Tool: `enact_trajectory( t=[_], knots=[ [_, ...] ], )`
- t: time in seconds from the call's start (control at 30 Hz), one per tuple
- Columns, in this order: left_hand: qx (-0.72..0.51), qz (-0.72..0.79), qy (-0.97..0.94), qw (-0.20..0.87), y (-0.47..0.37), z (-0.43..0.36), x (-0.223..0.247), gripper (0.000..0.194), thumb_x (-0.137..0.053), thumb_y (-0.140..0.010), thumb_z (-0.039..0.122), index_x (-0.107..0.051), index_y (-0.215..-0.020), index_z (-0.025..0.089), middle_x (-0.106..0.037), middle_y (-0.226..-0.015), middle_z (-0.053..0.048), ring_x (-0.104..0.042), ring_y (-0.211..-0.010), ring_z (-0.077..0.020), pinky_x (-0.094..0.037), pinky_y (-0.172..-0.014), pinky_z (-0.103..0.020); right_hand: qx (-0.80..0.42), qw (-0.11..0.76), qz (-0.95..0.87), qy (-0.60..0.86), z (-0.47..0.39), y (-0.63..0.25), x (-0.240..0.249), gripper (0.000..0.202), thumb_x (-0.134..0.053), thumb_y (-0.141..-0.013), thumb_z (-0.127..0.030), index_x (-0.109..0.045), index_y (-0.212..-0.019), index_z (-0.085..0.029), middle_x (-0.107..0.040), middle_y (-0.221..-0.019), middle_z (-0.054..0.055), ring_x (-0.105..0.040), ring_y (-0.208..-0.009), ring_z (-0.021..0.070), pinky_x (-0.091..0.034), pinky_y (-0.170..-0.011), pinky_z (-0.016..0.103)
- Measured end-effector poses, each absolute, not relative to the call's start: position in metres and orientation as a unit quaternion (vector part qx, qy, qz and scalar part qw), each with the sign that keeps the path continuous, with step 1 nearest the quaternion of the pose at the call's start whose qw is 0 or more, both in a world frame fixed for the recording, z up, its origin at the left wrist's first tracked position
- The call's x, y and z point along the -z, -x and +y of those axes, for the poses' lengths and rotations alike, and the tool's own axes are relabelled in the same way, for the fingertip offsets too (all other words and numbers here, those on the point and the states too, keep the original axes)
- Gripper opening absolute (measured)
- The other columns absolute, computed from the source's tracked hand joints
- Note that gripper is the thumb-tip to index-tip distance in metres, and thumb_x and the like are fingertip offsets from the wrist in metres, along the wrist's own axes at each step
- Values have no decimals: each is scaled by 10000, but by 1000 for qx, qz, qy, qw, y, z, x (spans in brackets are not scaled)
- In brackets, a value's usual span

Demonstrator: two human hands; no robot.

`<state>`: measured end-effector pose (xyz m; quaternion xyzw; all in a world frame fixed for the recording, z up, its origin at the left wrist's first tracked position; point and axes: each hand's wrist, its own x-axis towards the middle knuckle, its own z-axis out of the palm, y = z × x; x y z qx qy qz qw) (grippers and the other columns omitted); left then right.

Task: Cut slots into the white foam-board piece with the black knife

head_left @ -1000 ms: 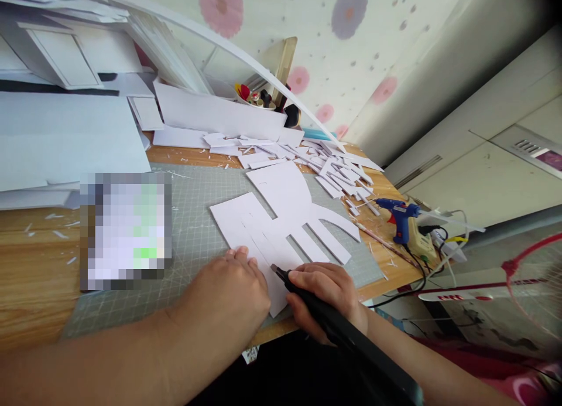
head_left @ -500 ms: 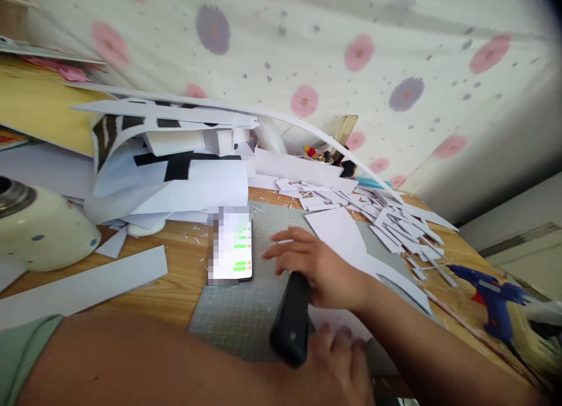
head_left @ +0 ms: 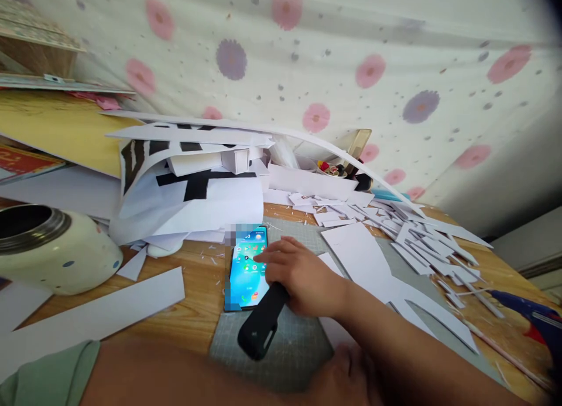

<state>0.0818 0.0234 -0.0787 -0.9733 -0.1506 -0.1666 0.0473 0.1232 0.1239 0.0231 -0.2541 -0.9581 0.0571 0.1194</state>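
Observation:
My right hand is closed round a black handle-like tool with a slot in its side; its exact kind does not show. The forefinger of that hand reaches over the lit smartphone, at or just above its screen of app icons. The phone lies on a grey-green gridded cutting mat. At the bottom edge my left hand is blurred and partly hidden under my right forearm, near a white board piece. Whether its fingers grip anything cannot be made out.
White cut strips are heaped at the back right, beside a blue glue gun. A curved white cut-out lies on the mat. At the left stand a cream open-topped flask and a stack of white sheets.
My right hand has moved left to the phone, carrying the black tool. The phone's screen has switched from a chat-like page to app icons. The view has shifted a little.

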Motion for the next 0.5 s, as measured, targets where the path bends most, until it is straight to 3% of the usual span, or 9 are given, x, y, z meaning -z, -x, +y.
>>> enact_trajectory(
  t=[0.1, 0.23, 0.37, 0.5],
  knots=[
    [177, -135, 973, 67, -87, 22, 82, 303, -499, -926, 224, -645, -1132, 57, -737, -978, -106, -687, -863, -225, -558, -682, -307, -36, 115, -944, 308, 136, -127, -22, 172, -580, -772, -83, -631, -896, -192, -685, -1191, 54, -567, -1098, 243, -372, -982, 428],
    [181, -141, 970, 84, -90, 21, 92, 313, -511, -927, 275, -685, -1085, 69, -744, -1003, -152, -698, -898, -264, -534, -634, -324, 50, 56, -920, 385, 154, -144, -16, 181, -522, -881, -88, -668, -875, -194, -700, -1047, 77, -569, -1049, 255, -354, -1001, 479],
    [178, -107, 975, 75, -82, 22, 102, 334, -488, -940, 278, -649, -1191, 126, -702, -1145, -174, -710, -922, -275, -513, -592, -305, 120, -10, -894, 431, 171, -171, -12, 268, -503, -870, -37, -712, -902, -202, -644, -1147, 116, -514, -1176, 307, -271, -1072, 579],
    [193, -73, 973, 104, -76, 26, 96, 303, -469, -947, 213, -650, -1188, 189, -697, -1185, -122, -697, -986, -291, -530, -670, -341, 93, -59, -896, 430, 178, -186, -23, 555, -540, -766, 42, -644, -1207, -279, -546, -1364, 109, -402, -1333, 350, -270, -1073, 618]
  ],
)
